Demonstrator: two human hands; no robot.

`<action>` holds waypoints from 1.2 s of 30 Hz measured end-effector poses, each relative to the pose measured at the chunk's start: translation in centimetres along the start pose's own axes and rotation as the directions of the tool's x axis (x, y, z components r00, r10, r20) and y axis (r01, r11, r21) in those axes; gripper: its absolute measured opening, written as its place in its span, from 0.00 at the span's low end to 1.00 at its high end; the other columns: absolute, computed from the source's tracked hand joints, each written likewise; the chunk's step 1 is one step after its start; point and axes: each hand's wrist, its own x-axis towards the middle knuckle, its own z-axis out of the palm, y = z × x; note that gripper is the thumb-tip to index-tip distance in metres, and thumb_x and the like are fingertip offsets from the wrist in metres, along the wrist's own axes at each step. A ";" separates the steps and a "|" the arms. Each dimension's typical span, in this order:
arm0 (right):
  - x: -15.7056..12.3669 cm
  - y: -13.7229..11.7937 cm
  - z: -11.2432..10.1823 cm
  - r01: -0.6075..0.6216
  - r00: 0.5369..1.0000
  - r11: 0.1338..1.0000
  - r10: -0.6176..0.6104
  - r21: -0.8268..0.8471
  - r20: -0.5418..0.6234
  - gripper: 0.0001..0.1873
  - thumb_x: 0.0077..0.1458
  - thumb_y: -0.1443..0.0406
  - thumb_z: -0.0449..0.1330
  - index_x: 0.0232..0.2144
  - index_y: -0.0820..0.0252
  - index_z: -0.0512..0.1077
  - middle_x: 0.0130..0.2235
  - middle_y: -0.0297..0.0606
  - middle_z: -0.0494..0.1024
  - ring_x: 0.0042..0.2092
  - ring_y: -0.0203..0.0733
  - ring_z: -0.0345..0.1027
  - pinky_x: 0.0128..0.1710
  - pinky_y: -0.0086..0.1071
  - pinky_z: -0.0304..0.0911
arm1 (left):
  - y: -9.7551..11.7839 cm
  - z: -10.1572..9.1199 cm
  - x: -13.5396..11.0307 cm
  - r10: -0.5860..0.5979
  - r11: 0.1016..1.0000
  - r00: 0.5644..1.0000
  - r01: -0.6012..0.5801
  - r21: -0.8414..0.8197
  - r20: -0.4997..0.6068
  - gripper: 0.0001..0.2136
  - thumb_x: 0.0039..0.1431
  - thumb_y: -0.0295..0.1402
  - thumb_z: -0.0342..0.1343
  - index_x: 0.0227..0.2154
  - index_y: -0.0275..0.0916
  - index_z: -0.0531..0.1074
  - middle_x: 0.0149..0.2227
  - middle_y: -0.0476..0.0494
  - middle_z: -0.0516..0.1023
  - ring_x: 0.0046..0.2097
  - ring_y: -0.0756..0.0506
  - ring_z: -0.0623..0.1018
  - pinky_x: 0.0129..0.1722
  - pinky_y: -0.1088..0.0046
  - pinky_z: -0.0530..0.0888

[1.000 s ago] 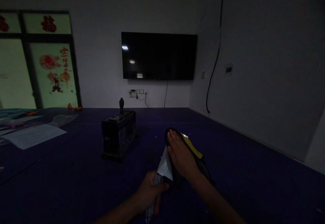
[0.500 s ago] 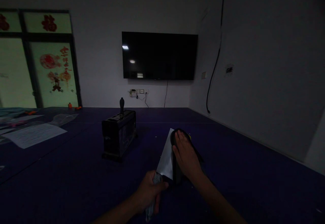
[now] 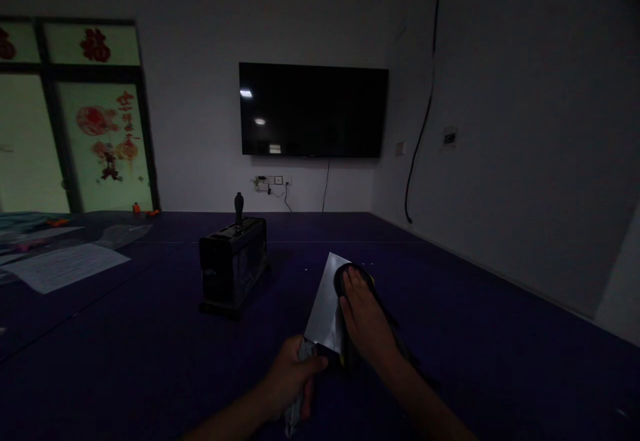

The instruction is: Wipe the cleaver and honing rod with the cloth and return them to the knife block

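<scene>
My left hand (image 3: pixel 293 374) is closed round the pale handle of a cleaver (image 3: pixel 321 304), its thumb laid near the base of the blade. The broad, shiny blade points away from me, tilted slightly right. Over its right side lies a dark object with a rounded top and bits of yellow at its edge (image 3: pixel 341 274); its kind is too dark to tell. My right hand (image 3: pixel 364 314) lies on that object with fingers stretched out flat. Part of the blade's right side and most of the dark object are hidden beneath this hand.
A black box-shaped appliance with an upright knob (image 3: pixel 233 264) stands left of the cleaver on the dark purple table (image 3: pixel 165 348). Papers (image 3: pixel 70 266) and clear plastic (image 3: pixel 123 234) lie at the left. A wall (image 3: pixel 525 228) borders the table's right side.
The dark object and my right hand have shifted slightly down toward me along the blade, baring more of its shiny face. My left hand keeps its hold, moving only slightly left.
</scene>
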 end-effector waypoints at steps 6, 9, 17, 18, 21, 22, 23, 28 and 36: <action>-0.5 -0.8 -0.3 0.044 0.999 0.999 -0.044 0.025 -0.008 0.26 0.60 0.65 0.42 0.58 0.71 0.57 0.61 0.49 0.57 0.64 0.47 0.45 0.60 0.48 0.52 | 0.1 0.2 0.0 0.041 0.999 0.999 -0.041 -0.004 0.014 0.21 0.42 0.48 0.59 0.32 0.38 0.61 0.08 0.58 0.62 0.09 0.51 0.62 0.08 0.81 0.56; -0.7 -1.3 -0.5 0.095 0.995 0.995 -0.095 0.000 -0.004 0.25 0.59 0.68 0.43 0.56 0.73 0.61 0.60 0.50 0.60 0.63 0.48 0.48 0.59 0.47 0.55 | 0.1 0.3 -0.1 0.055 0.998 0.998 -0.055 -0.005 -0.010 0.20 0.42 0.47 0.59 0.31 0.38 0.61 0.08 0.59 0.62 0.08 0.52 0.60 0.07 0.82 0.56; -1.2 -2.8 -1.0 0.250 0.968 0.968 -0.250 -0.016 -0.008 0.25 0.54 0.73 0.45 0.54 0.70 0.64 0.57 0.48 0.65 0.61 0.46 0.54 0.57 0.43 0.59 | 0.2 0.1 0.0 0.043 0.998 0.999 -0.043 -0.036 -0.003 0.20 0.41 0.46 0.60 0.31 0.38 0.63 0.09 0.59 0.62 0.08 0.52 0.61 0.07 0.80 0.58; -1.2 -3.0 -1.0 0.275 0.962 0.961 -0.275 -0.012 0.002 0.25 0.53 0.73 0.45 0.54 0.70 0.65 0.57 0.48 0.65 0.61 0.46 0.54 0.57 0.43 0.59 | 0.3 0.1 0.0 0.045 0.998 0.999 -0.045 -0.035 0.006 0.20 0.41 0.46 0.60 0.31 0.37 0.63 0.09 0.58 0.63 0.08 0.52 0.61 0.07 0.80 0.58; -1.2 -3.6 -1.0 0.336 0.942 0.942 -0.336 0.022 0.025 0.25 0.54 0.73 0.46 0.54 0.70 0.64 0.58 0.48 0.64 0.61 0.46 0.53 0.57 0.42 0.58 | 0.4 0.3 0.1 0.070 0.997 0.997 -0.070 -0.012 0.011 0.20 0.41 0.46 0.60 0.31 0.35 0.65 0.10 0.57 0.65 0.09 0.51 0.62 0.07 0.80 0.58; -1.2 -3.7 -1.0 0.351 0.936 0.936 -0.352 0.032 0.033 0.26 0.54 0.74 0.46 0.55 0.70 0.63 0.58 0.47 0.64 0.61 0.45 0.52 0.58 0.42 0.58 | 0.5 0.3 0.1 0.078 0.997 0.997 -0.078 -0.001 0.008 0.20 0.41 0.46 0.60 0.31 0.35 0.65 0.10 0.56 0.65 0.09 0.52 0.62 0.07 0.80 0.58; -1.0 -3.9 -1.0 0.362 0.931 0.931 -0.364 0.039 0.043 0.26 0.54 0.74 0.45 0.56 0.70 0.62 0.59 0.47 0.63 0.62 0.45 0.51 0.58 0.42 0.58 | 0.4 0.3 0.1 0.082 0.997 0.997 -0.082 0.007 0.008 0.20 0.42 0.46 0.60 0.31 0.35 0.65 0.10 0.56 0.65 0.09 0.52 0.63 0.08 0.80 0.58; 0.3 -4.2 -1.0 0.329 0.942 0.943 -0.331 0.048 0.049 0.26 0.57 0.73 0.43 0.58 0.69 0.57 0.60 0.46 0.60 0.63 0.45 0.48 0.57 0.42 0.58 | 0.3 0.2 -0.2 0.052 0.998 0.998 -0.053 0.017 0.036 0.21 0.42 0.46 0.60 0.33 0.36 0.64 0.10 0.58 0.64 0.09 0.52 0.63 0.09 0.80 0.59; 2.8 -2.4 -0.6 0.169 0.984 0.984 -0.171 0.052 0.041 0.26 0.62 0.66 0.40 0.62 0.65 0.49 0.63 0.44 0.55 0.64 0.44 0.44 0.60 0.45 0.52 | 0.7 0.1 -0.3 0.042 0.997 0.997 -0.046 0.063 0.058 0.19 0.44 0.44 0.59 0.33 0.37 0.62 0.09 0.60 0.62 0.08 0.52 0.62 0.08 0.82 0.56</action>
